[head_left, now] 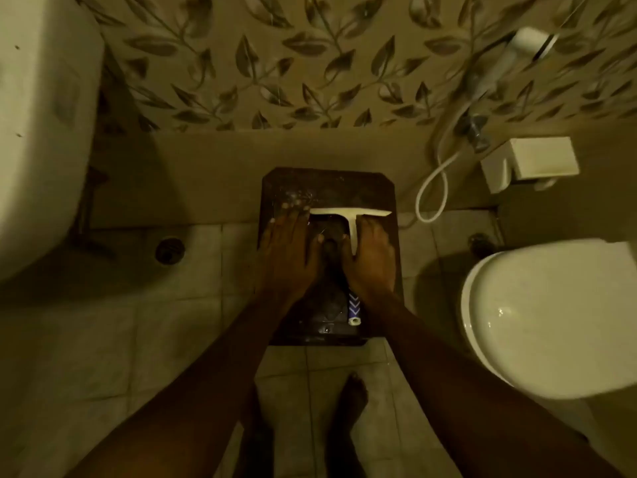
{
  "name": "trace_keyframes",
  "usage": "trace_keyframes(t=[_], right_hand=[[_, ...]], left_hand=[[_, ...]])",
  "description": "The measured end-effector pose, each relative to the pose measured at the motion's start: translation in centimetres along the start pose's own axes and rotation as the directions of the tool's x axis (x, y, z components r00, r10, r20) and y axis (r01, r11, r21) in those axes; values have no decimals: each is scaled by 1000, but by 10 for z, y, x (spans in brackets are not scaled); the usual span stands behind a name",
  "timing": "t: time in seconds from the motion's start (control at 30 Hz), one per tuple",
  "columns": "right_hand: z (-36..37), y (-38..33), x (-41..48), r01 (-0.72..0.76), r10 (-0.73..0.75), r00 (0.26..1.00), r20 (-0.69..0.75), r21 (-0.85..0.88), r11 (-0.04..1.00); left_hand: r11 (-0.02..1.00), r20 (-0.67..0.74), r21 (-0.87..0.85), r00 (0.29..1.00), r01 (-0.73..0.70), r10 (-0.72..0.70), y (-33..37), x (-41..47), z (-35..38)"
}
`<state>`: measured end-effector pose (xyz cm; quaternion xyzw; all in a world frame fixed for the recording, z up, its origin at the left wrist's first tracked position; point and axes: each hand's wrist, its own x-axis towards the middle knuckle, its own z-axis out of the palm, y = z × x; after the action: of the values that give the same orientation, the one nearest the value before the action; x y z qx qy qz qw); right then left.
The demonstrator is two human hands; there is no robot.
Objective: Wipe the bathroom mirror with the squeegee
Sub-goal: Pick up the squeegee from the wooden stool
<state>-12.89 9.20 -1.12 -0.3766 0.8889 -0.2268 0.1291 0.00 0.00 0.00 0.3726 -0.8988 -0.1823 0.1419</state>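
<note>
a dark-framed rectangular mirror [327, 188] lies at centre frame on the floor, its far edge below the leaf-patterned wall [310, 63], seemingly laid flat for wiping from above. the left hand [287, 250] lies flat, fingers spread, on its left side, likely to steady it. the right hand [370, 260] pinches the handle of a white t-shaped squeegee [350, 212] between thumb and forefinger, with the blade lying across the glass near the upper edge.

No words, numbers or brand names to read anywhere here: too dim, too soft. The white squeegee [351, 215] shows no print I can make out. Closest to a marking is a row of white chevrons on a blue strip [354, 305] low on the mirror [296, 188], pattern rather than lettering.
</note>
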Motion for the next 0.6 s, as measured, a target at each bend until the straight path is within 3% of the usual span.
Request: trace_keyframes(t=[0.17, 0.27, 0.47, 0.6], right_hand=[[18, 10, 2, -272, 256, 958, 131, 123, 954], [16, 7, 6, -350, 314, 930, 191, 199, 915], [-24, -53, 1, -319, 322, 942, 97, 559, 765], [-72, -117, -8, -260, 341, 940, -21, 604, 754]], left_hand=[[997, 45, -7, 996, 83, -82, -10, -6, 21], [992, 48, -27, 992, 120, -118, -18, -9, 16], [978, 31, -145, 989, 151, -148, -14, -4, -49], [972, -62, -193, 987, 132, -146, -4, -1, -126]])
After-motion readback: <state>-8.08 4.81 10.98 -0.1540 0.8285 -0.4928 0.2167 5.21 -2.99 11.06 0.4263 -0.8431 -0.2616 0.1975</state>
